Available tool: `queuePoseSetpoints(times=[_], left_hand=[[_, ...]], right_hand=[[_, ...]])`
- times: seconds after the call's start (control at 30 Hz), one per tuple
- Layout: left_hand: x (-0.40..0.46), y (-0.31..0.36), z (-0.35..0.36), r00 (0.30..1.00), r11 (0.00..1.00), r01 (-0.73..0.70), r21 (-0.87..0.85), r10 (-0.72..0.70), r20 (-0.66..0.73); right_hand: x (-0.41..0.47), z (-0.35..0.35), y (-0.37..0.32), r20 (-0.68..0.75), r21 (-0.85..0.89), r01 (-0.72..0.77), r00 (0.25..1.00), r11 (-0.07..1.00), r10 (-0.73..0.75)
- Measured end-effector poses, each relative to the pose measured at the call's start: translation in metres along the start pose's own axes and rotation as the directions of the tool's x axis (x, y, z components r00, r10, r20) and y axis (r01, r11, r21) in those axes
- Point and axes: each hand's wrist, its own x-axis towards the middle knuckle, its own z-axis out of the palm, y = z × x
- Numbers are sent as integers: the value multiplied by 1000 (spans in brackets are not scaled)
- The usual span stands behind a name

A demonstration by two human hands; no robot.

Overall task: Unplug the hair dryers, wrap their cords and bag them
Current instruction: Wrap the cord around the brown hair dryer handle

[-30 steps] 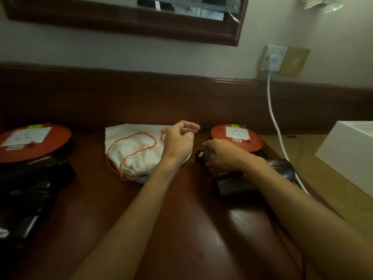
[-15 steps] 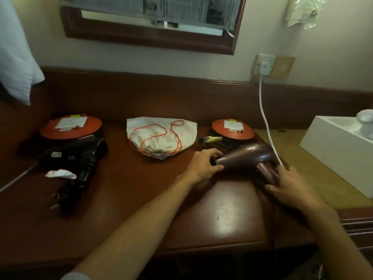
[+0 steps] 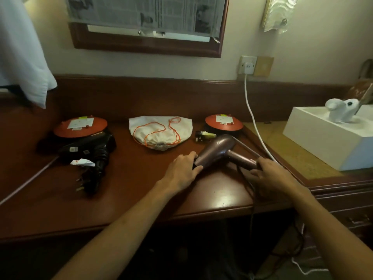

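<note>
The left hand (image 3: 182, 171) curls its grip round the nozzle end of the mauve hair dryer (image 3: 219, 151); the right hand (image 3: 271, 175) grasps the handle's end. The dryer lies on the desk (image 3: 125, 190), just in front of the white drawstring bag (image 3: 160, 131), its black plug (image 3: 204, 136) beside the bag

Two bare arms, no sleeves; the left hand (image 3: 182, 170) and right hand (image 3: 271, 175) wear nothing (no rings).
</note>
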Motion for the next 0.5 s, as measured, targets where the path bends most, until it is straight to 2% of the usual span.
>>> queuePoseSetpoints(times=[0.1,0.23,0.33,0.43,0.5], left_hand=[[-11,-3,-10,998,994,25,102,-31,54],[-23,-14,-41,976,964,59,258,-110,186],[-15,-17,-72,953,915,-56,399,-70,294],[1,-8,-86,936,944,-205,257,112,333],[12,-1,-83,924,961,-243,131,189,331]], right_hand=[[5,-22,-21,-54,-69,57,997,996,-60],[10,-40,-51,-6,-106,212,977,972,-214],[12,-52,-75,36,-167,308,951,937,-306],[8,-68,-101,68,-233,403,915,885,-399],[2,-76,-115,79,-276,460,886,844,-457]])
